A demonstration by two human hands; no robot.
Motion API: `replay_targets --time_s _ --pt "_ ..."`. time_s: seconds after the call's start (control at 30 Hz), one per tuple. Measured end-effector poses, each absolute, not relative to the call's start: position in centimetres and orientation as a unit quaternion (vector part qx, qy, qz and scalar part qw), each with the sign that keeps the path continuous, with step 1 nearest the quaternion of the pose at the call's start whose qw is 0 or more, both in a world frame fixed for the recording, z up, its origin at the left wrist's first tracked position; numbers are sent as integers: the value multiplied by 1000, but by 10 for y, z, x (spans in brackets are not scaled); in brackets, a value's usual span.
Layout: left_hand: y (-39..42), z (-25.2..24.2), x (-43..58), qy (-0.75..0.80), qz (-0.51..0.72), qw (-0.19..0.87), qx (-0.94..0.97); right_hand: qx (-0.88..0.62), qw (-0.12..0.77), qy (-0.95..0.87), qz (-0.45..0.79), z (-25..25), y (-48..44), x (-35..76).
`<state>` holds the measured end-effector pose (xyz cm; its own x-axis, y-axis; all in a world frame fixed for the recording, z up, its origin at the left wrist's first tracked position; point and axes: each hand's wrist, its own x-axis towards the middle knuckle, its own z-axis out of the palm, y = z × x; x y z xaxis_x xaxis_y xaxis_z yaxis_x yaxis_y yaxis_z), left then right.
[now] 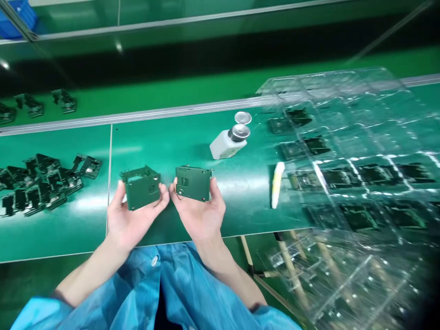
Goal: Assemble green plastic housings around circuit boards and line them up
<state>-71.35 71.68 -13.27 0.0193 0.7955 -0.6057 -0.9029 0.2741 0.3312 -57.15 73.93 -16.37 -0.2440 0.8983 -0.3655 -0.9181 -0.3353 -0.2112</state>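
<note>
Two dark green box-shaped housings are held side by side above the green table, near its front edge. My left hand [132,224] grips the left housing [143,190] by its sides between thumb and fingers. A small square cutout shows in its face, and its top looks open. The right housing [193,183] sits in my right hand [202,213], the thumb on its right side and fingers on its left. It has a cutout and small round spots near its lower edge. The hands almost touch in the middle; the housings are apart.
A white bottle [227,144] with a metal top stands behind my right hand. Further right lie a white-and-yellow tool [277,184] and a clear compartment tray [364,123] holding dark parts. Several dark parts [44,181] are piled at left. More clear trays [360,284] are below the table edge.
</note>
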Motion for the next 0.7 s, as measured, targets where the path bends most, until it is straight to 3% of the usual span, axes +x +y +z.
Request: replay_targets --time_s 0.1,0.27,0.4,0.47,0.6,0.7 --pt "723 -127 -706 352 588 715 -142 -192 568 54 798 -158 741 -572" --pt "722 -133 -721 379 612 690 -79 -240 612 3 754 -166 739 -568" --pt "724 -154 -746 437 592 673 71 -356 640 -210 648 -191 739 -551" --pt "727 -167 -763 513 557 612 227 -414 634 -356 548 -206 741 -538" --pt "736 -189 -798 612 418 427 518 -458 455 -696 315 -224 745 -514" --pt "741 -198 -811 573 295 260 719 -453 373 -768 257 -219 744 -509"
